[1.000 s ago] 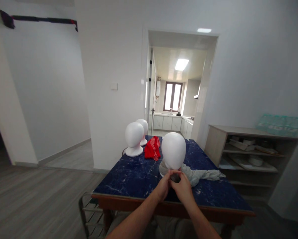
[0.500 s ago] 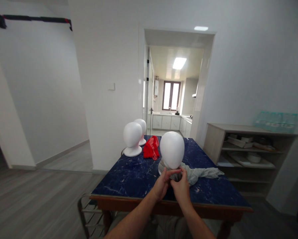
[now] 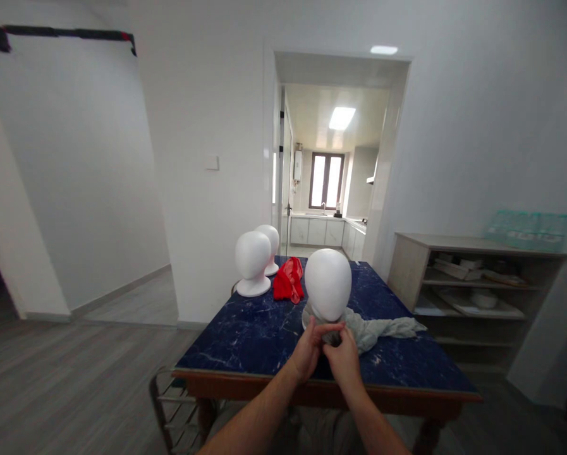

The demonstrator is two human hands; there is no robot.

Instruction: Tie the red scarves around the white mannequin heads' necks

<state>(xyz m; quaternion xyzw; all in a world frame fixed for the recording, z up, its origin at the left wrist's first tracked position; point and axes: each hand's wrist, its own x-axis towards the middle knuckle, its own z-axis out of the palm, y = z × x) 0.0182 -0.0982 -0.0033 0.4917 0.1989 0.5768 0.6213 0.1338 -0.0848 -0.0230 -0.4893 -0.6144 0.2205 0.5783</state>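
Some boxes (image 3: 456, 270) and a pale bowl (image 3: 483, 299) sit in the open cabinet (image 3: 410, 264) off to the right, while the grey scarf (image 3: 390, 328) on the blue table (image 3: 240, 344) shows on both sides of the nearest white dummy head (image 3: 328, 283), low down, with its loose end stretched lengthwise toward the right. Left hand (image 3: 308, 351) and right hand (image 3: 344, 355) angle inward and meet at the fingers just in front, partly curled, though honestly can't tell whether either's pinching cloth.
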